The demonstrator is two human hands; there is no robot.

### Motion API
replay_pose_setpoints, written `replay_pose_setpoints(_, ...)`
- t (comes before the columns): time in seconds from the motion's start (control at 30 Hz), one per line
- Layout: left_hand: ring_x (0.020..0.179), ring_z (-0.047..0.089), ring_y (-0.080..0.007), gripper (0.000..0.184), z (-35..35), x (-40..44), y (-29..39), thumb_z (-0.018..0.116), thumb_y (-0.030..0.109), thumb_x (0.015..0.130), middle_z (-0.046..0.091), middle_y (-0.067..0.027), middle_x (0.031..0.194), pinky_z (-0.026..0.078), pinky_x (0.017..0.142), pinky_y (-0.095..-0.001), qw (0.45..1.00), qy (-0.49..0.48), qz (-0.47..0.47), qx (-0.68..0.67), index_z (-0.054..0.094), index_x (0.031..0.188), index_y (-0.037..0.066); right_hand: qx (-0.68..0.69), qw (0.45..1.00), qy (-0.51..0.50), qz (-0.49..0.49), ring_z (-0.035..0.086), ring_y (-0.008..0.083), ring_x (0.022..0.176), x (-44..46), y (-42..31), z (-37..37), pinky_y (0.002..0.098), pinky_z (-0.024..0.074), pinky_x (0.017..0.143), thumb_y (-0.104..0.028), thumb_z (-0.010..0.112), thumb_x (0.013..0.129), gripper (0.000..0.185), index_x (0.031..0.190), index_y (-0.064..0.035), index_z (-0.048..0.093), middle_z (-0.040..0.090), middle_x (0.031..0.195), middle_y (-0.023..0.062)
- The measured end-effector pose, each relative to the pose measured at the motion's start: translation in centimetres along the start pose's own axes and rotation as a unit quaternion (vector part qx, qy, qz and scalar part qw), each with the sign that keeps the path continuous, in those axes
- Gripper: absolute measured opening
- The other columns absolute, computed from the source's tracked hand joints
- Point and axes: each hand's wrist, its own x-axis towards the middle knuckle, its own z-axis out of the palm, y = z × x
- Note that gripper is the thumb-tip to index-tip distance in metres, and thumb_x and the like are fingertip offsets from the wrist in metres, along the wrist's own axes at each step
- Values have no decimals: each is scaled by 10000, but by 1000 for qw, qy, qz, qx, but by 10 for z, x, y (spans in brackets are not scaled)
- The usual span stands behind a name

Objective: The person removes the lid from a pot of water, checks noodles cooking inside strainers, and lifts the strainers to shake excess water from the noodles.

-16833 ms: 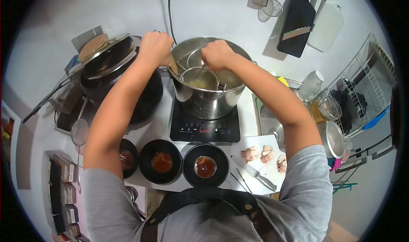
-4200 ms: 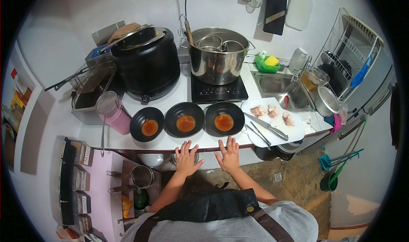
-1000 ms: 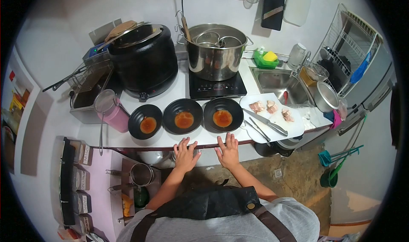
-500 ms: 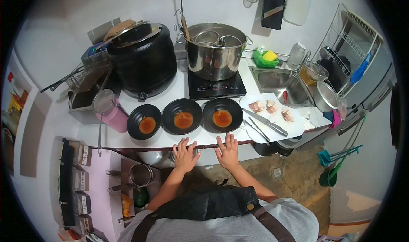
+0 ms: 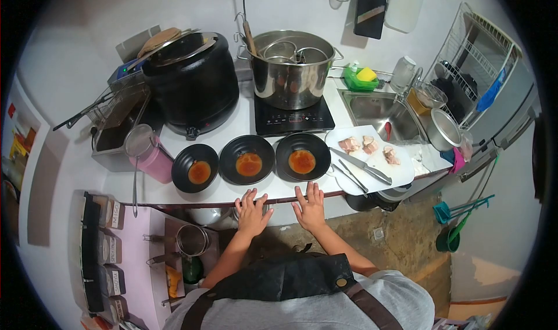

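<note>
My left hand (image 5: 252, 212) rests at the counter's front edge, fingers spread, with nothing in it. Beside it, my right hand (image 5: 310, 207) lies at the same edge, also spread and holding nothing. Just beyond them stand three black bowls in a row, each with a reddish-brown liquid in the bottom: the left bowl (image 5: 182, 166), the middle bowl (image 5: 231, 154) and the right bowl (image 5: 286, 147). To the right, a white cutting board (image 5: 383, 176) carries pieces of meat (image 5: 369, 145), a knife (image 5: 361, 166) and a slim utensil that looks like tongs (image 5: 350, 176).
A steel pot (image 5: 290, 83) sits on an induction cooker (image 5: 293, 119). Left of it stand a black soup warmer (image 5: 192, 88), a deep fryer (image 5: 119, 135) and a pink pitcher (image 5: 154, 158). The sink (image 5: 375, 112) and a dish rack (image 5: 465, 62) are at the right.
Both hands stay at the counter edge in nearly the same pose. The view has shifted very slightly; the bowls and board have not visibly moved.
</note>
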Motion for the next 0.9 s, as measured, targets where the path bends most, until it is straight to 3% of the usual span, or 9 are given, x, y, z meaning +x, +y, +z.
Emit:
replay_pose_setpoints(0.37, 1311, 298, -347, 503, 0, 0, 1, 641, 372, 816, 372, -167, 1373, 174, 1029, -599, 1000, -5, -8, 8, 528, 1242, 132, 3, 1000, 15, 0, 312, 525, 1272, -2, 0, 3, 602, 264, 1017, -327, 585, 872, 528, 1337, -100, 481, 316, 1385, 353)
replay_pose_setpoints(0.43, 1312, 297, -347, 503, 1, 0, 1, 642, 372, 815, 371, -167, 1372, 172, 1029, -601, 1000, -5, -8, 7, 529, 1242, 132, 7, 1000, 11, 8, 308, 515, 1286, -1, 1, 4, 595, 260, 1027, -314, 610, 859, 543, 1349, -124, 475, 301, 1417, 320)
replay_pose_setpoints(0.9, 1322, 286, -347, 504, 3, -1, 1, 635, 372, 820, 368, -160, 1371, 159, 1041, -605, 1000, -5, -14, 7, 521, 1250, 136, 4, 1000, 3, 1, 294, 516, 1295, -2, 1, 2, 589, 248, 1042, -336, 573, 879, 536, 1344, -90, 473, 294, 1404, 350)
